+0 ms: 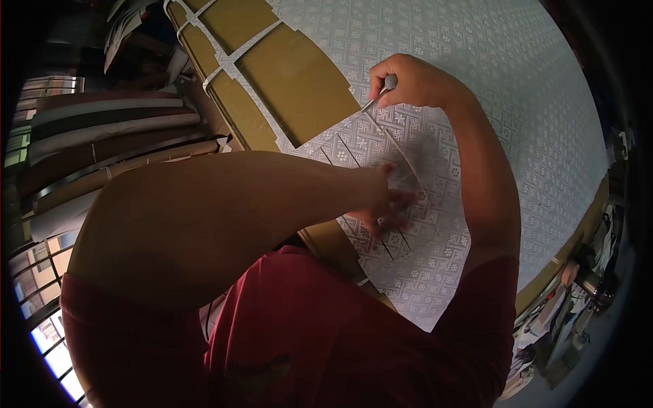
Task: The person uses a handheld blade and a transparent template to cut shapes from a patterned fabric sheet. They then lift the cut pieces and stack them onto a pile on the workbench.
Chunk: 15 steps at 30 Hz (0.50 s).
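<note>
A whitish sheet with a geometric and floral pattern (476, 75) covers most of the work surface. My right hand (418, 80) is closed around a slim metal tool with a rounded grey end (389, 83). The tool's tip touches or nearly touches the sheet, by the corner of a cut-out opening. Nearer my body, my left hand (386, 204) rests on or just over the sheet, fingers apart and a little blurred. Short dark slits or lines (349, 151) show on both sides of it. A curved line or edge (406, 155) runs from the tool's tip past my left fingers.
Large openings in the sheet bare the olive-coloured table (299, 75), with narrow strips of sheet (228, 66) between them. Rolls of material (109, 126) are stacked at left, beside a barred window (44, 268). Assorted items (571, 313) crowd the right, beyond the table edge.
</note>
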Available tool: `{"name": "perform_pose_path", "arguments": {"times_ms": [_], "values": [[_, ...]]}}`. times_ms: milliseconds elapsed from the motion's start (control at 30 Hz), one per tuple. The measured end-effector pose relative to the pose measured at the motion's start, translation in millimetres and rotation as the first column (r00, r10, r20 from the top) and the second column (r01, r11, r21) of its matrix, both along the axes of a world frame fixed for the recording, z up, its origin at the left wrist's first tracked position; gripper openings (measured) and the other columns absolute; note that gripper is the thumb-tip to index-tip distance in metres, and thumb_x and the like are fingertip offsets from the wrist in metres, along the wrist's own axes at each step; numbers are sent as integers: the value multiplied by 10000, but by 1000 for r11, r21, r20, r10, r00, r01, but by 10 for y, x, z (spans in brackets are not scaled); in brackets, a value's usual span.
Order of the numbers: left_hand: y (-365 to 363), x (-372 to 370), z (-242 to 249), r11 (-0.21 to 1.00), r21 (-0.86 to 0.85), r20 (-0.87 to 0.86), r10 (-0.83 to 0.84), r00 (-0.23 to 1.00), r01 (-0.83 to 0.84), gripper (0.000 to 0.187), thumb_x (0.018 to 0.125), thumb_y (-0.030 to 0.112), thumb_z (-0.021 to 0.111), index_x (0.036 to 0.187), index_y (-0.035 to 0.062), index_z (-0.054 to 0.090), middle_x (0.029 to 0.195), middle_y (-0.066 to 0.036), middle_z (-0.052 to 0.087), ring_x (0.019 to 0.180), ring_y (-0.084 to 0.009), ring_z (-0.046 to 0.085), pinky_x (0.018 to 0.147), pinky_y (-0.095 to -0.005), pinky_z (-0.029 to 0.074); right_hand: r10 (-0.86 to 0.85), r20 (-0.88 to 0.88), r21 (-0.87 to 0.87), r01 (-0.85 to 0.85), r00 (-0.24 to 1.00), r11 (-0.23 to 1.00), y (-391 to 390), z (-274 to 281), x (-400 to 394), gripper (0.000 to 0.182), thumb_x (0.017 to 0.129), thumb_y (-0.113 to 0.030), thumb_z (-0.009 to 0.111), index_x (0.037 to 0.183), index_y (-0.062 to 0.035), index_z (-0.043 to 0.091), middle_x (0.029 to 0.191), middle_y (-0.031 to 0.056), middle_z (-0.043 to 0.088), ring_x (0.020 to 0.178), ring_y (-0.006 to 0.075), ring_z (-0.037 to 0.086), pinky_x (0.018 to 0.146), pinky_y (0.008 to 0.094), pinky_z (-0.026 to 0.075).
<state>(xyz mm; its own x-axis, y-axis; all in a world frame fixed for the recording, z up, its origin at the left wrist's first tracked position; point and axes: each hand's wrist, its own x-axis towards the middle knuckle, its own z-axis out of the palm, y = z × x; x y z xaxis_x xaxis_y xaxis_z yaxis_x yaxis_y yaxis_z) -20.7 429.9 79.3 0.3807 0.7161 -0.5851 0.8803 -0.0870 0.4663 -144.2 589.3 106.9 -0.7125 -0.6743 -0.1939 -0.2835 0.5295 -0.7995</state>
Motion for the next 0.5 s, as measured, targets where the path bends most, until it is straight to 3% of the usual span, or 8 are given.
{"name": "perform_pose_path", "arguments": {"times_ms": [100, 167, 200, 267, 433, 500], "values": [[-25, 51, -100, 999, -7, 0, 46, 999, -46, 583, 1017, 429, 454, 1559, 502, 251, 1714, 101, 14, 1579, -228, -5, 1139, -785, 141, 97, 31, -30, -96, 995, 995, -78, 13, -146, 172, 723, -39, 804, 879, -27, 734, 872, 41, 733, 790, 154, 670, 711, 325, 522], [-10, 84, -139, 995, -15, 1, 98, 995, -98, 573, 1012, 441, 468, 1546, 511, 271, 1715, 98, -19, 1579, -230, -1, 1158, -761, 157, 153, 173, -21, -151, 973, 988, -107, 23, -203, 147, 740, -48, 806, 846, -16, 710, 862, 45, 732, 834, 137, 663, 763, 320, 516], [17, 69, -73, 988, -91, 1, 122, 993, -121, 569, 1012, 463, 470, 1543, 508, 271, 1716, 86, -31, 1580, -231, -2, 1176, -727, 172, 153, 174, -28, -150, 973, 988, -130, -1, -209, 147, 740, -48, 806, 846, -16, 710, 862, 45, 732, 834, 137, 663, 763, 320, 516], [23, 29, -2, 975, -172, -6, 144, 990, -143, 566, 1012, 485, 473, 1541, 504, 271, 1717, 75, -42, 1581, -232, -4, 1193, -692, 188, 253, 134, -112, -239, 958, 965, -223, -78, -206, 168, 726, -21, 802, 876, -12, 725, 900, 48, 750, 782, 132, 678, 685, 311, 529], [-24, 56, -180, 997, 14, -98, -71, 993, 73, 654, 1000, 698, 209, 1602, 457, 124, 1713, 129, 62, 1586, -199, -45, 1233, -638, 31, 408, 49, -261, -382, 912, 887, -981, -270, 200, 140, 752, -74, 799, 836, -34, 694, 837, 51, 719, 772, 184, 661, 686, 350, 501], [14, 22, -120, 991, 17, -108, -130, 986, 133, 645, 999, 695, 230, 1596, 466, 144, 1713, 128, 62, 1586, -205, -36, 1229, -645, 53, 426, 22, -197, -414, 905, 889, -1182, -142, 290, 137, 755, -79, 793, 840, -38, 694, 832, 51, 714, 775, 189, 658, 692, 351, 498]]}}
